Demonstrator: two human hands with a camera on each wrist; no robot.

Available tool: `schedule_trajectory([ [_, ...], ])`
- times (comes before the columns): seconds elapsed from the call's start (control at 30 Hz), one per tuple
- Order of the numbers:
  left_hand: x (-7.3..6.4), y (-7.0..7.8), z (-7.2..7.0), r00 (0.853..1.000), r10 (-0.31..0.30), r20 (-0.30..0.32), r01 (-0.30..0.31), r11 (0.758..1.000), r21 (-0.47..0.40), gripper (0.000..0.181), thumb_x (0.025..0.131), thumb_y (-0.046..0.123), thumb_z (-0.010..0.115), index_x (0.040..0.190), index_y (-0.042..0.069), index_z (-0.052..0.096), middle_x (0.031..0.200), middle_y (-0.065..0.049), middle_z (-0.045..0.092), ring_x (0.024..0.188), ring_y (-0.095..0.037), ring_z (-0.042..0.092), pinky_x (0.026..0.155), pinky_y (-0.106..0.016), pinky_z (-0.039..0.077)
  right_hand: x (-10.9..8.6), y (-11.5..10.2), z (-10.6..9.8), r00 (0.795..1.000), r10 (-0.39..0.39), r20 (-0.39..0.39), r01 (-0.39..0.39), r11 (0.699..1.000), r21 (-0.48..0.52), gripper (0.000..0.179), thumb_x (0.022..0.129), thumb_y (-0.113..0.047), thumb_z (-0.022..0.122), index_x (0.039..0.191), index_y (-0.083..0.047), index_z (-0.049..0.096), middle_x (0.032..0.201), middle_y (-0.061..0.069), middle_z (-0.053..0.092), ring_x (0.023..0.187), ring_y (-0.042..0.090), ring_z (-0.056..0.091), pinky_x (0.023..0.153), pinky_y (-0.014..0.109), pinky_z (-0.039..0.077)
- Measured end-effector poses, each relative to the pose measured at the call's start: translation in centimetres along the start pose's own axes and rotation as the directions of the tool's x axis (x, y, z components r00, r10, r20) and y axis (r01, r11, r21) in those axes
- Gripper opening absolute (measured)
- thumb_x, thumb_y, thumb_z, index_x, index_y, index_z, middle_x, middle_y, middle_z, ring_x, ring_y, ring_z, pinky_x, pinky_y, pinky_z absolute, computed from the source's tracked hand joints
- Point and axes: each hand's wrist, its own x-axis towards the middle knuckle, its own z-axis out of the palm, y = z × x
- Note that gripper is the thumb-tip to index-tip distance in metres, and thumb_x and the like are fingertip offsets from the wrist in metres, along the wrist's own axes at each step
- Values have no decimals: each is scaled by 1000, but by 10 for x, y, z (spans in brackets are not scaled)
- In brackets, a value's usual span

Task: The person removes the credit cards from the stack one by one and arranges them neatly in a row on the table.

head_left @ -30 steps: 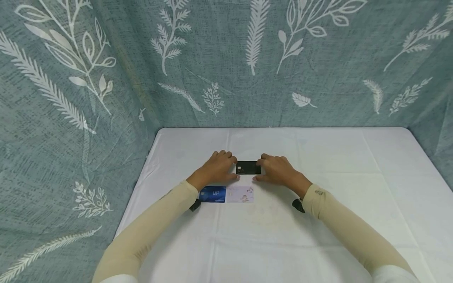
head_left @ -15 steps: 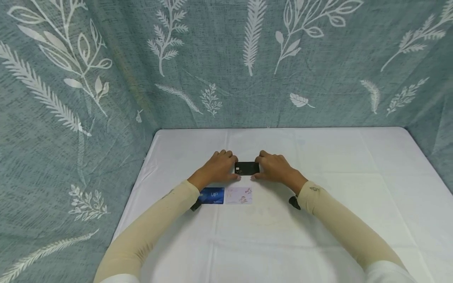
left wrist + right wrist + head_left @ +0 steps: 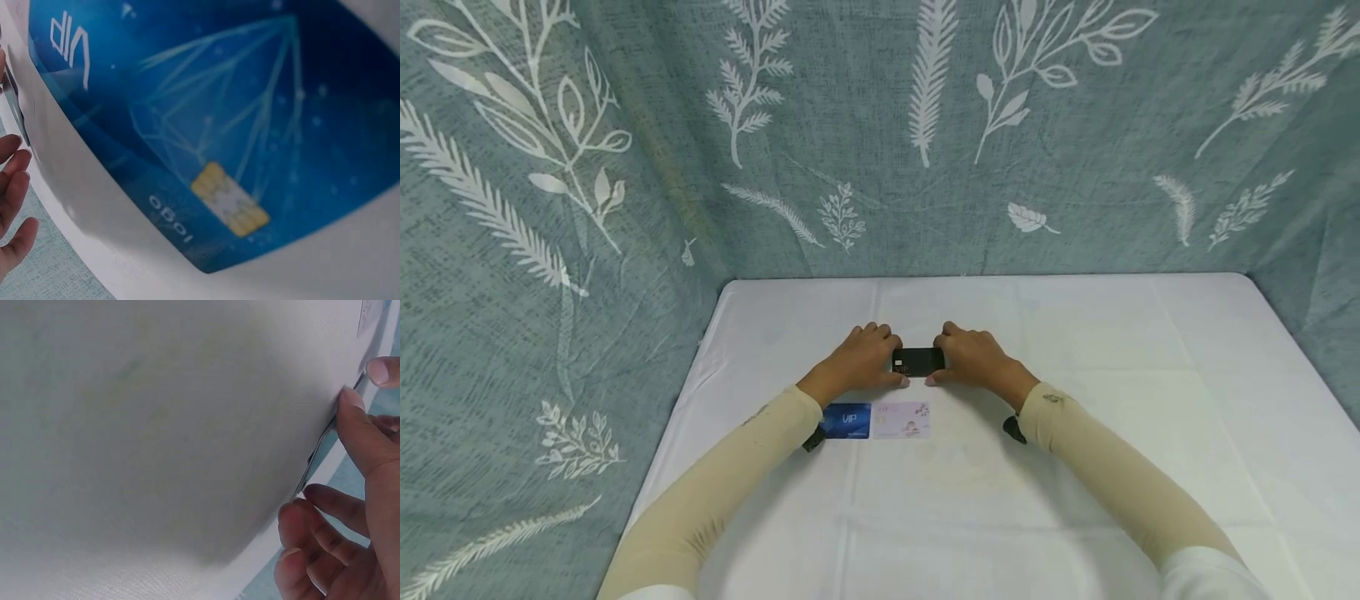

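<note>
Both hands meet at a black VIP card (image 3: 917, 362), which lies lengthwise between them near the table's middle. My left hand (image 3: 862, 358) holds its left end, thumb at the near edge and index finger at the far corner. At the right end, my right hand (image 3: 977, 358) grips in the same way. The right wrist view shows the card edge-on, with the right thumb (image 3: 357, 425) against it. Nearer to me lie a blue VIP card (image 3: 847, 421) and a pale pink card (image 3: 901, 421), side by side. The blue card fills most of the left wrist view.
A white cloth (image 3: 1075, 500) covers the table. Green curtains (image 3: 850, 125) with white leaf prints stand behind it and at the left. Small black wrist devices (image 3: 1015, 430) hang under both cuffs; the left cuff covers part of the blue card's left end.
The whole head view has shifted slightly. My hands have drawn a little closer together along the black card, while the card stays in about the same place above the other two.
</note>
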Motion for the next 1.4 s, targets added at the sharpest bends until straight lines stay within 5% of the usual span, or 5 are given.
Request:
schedule_trajectory([
  [1.4,13,-3,4,999,-15,35,17,997,-70,56,87,46,76,119,1,63,109,-11,62,93,-21,55,88,-40,49,6,5,2,1000,-3,2,3,1000,13,58,80,-55,79,115,-9,71,102,6,60,74,16,59,65,37,53],
])
